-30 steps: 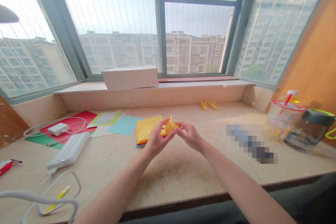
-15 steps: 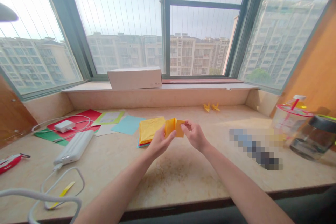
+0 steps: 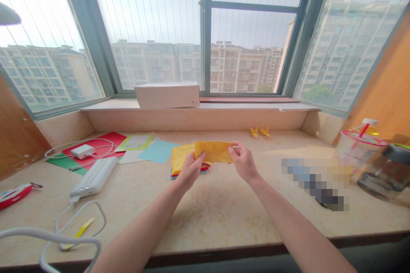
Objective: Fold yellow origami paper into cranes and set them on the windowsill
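Observation:
Between my two hands a folded strip of yellow paper is stretched out, raised above the counter. My left hand pinches its left end with the thumb in front. At the right end the fingers of my right hand are closed on the paper's edge. Just behind my left hand lies a stack of coloured paper, yellow on top, with red and blue edges showing beneath. Part of that stack is hidden by the left hand and the held paper. Two small yellow origami cranes stand farther back.
Loose sheets, among them a light-blue sheet and a red sheet, lie left. A white power bank with cables sits nearer. At right stand a plastic cup and a dark-lidded jar. A white box rests on the sill.
The yellow paper has gone from a shorter, creased shape to a wider, flatter strip. My hands have moved apart, still gripping it. The view has shifted slightly.

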A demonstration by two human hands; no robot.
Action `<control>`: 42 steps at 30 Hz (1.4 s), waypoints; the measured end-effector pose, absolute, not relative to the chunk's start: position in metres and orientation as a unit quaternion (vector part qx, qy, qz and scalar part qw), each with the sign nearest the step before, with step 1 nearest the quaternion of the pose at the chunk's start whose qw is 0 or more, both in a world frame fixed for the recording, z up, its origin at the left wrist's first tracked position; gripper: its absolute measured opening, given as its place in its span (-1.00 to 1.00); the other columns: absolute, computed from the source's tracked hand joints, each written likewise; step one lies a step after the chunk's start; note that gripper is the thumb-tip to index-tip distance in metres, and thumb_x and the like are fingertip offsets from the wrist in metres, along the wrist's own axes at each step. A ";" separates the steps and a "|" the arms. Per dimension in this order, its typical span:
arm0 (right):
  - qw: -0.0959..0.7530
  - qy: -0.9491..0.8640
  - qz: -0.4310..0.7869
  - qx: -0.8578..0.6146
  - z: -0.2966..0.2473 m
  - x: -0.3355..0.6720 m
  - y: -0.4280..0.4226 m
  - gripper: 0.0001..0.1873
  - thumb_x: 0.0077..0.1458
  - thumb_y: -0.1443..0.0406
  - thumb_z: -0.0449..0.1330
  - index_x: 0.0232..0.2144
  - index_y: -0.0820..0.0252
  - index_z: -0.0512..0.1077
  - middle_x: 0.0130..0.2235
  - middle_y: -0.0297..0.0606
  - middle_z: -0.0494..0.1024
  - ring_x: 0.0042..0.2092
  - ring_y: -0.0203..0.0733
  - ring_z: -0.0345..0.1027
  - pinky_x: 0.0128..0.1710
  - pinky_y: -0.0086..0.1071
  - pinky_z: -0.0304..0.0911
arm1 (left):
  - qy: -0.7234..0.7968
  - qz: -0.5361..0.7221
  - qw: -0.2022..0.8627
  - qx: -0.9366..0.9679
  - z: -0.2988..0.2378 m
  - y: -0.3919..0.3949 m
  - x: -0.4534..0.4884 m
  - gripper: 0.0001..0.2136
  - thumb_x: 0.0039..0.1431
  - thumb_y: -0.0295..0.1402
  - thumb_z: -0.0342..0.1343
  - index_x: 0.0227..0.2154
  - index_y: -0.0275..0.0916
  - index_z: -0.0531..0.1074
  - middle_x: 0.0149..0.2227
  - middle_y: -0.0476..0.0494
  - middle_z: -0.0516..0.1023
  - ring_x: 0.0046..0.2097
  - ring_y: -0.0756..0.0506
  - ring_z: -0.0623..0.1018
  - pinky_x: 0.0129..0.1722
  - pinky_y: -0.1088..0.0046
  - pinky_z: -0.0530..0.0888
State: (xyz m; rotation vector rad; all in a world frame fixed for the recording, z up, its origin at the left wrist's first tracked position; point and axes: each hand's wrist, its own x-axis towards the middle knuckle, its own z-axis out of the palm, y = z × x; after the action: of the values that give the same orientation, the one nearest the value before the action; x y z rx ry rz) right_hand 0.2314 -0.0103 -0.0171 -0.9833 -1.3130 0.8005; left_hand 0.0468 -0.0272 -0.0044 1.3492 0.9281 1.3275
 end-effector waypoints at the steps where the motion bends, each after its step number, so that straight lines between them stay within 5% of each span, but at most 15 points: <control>1: 0.614 -0.567 0.345 -0.427 -0.017 0.232 -0.010 -0.57 0.06 0.00 0.17 -0.19 0.22 0.36 -0.39 -0.15 0.61 -0.44 -0.09 0.50 -0.55 -0.33 0.38 | 0.381 0.548 0.491 0.560 -0.005 -0.026 0.047 -0.68 0.11 -0.17 0.15 -0.17 -0.29 0.45 -0.14 -0.23 0.57 -0.26 -0.10 0.59 -0.32 0.39 0.57; 8: 0.596 -0.609 0.228 -0.471 -0.017 0.243 -0.006 -0.60 0.13 0.05 0.12 -0.20 0.26 0.46 -0.34 -0.10 0.60 -0.35 -0.09 0.48 -0.39 -0.31 0.37 | 0.416 0.604 0.304 0.608 -0.013 -0.012 0.037 -0.54 0.12 -0.28 0.16 0.10 -0.17 0.28 -0.02 -0.23 0.51 -0.08 -0.12 0.55 -0.13 0.30 0.51; 14: 0.520 -0.708 0.238 -0.415 -0.017 0.242 -0.012 -0.66 0.19 0.13 0.08 -0.21 0.20 0.54 -0.28 -0.19 0.63 -0.29 -0.12 0.47 -0.28 -0.29 0.33 | 0.429 0.508 0.160 0.729 -0.019 -0.013 0.036 -0.75 0.06 -0.31 0.20 -0.16 -0.16 0.51 -0.16 -0.15 0.60 -0.10 -0.18 0.55 -0.07 0.25 0.45; 22: 0.545 -0.705 0.181 -0.417 -0.016 0.239 -0.014 -0.64 0.22 0.15 0.07 -0.02 0.15 0.46 -0.26 -0.21 0.56 -0.32 -0.19 0.39 -0.34 -0.36 0.30 | 0.436 0.469 0.275 0.717 -0.018 -0.015 0.039 -0.83 0.11 -0.26 0.13 -0.43 -0.23 0.53 -0.44 -0.06 0.58 -0.43 -0.05 0.49 -0.43 0.47 0.39; 26: 0.581 -0.706 0.087 -0.394 -0.014 0.241 -0.015 -0.64 0.20 0.32 0.04 0.03 0.09 0.40 -0.01 -0.11 0.43 -0.06 -0.10 0.35 -0.15 -0.25 0.34 | 0.431 0.539 0.409 0.597 -0.014 -0.015 0.040 -0.82 0.12 -0.24 0.13 -0.35 -0.26 0.43 -0.45 -0.05 0.54 -0.53 0.01 0.48 -0.55 0.53 0.40; 33: 0.515 -0.786 0.067 -0.337 -0.023 0.239 -0.014 -0.34 0.00 0.61 -0.07 0.02 -0.04 0.43 0.22 -0.19 0.16 0.11 -0.13 0.23 0.12 -0.11 0.21 | 0.375 0.587 0.543 0.469 -0.007 -0.019 0.044 -0.76 0.11 -0.33 0.18 -0.18 -0.24 0.33 -0.33 -0.07 0.58 -0.44 0.03 0.61 -0.40 0.56 0.54; 42: 0.488 -0.805 0.113 -0.317 -0.028 0.239 -0.011 -0.59 0.12 0.39 0.21 0.02 -0.03 0.45 0.34 -0.16 -0.05 0.17 -0.02 0.20 0.16 -0.02 0.20 | 0.353 0.587 0.584 0.436 -0.007 -0.021 0.045 -0.68 0.04 -0.33 0.25 -0.18 -0.22 0.27 -0.37 0.01 0.56 -0.51 0.03 0.60 -0.56 0.65 0.46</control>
State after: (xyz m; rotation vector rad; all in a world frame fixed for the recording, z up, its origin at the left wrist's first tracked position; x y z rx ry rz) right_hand 0.2389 -0.0111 -0.0283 -0.7714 -1.9579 0.2747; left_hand 0.0446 -0.0205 -0.0067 1.0169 0.8236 1.3700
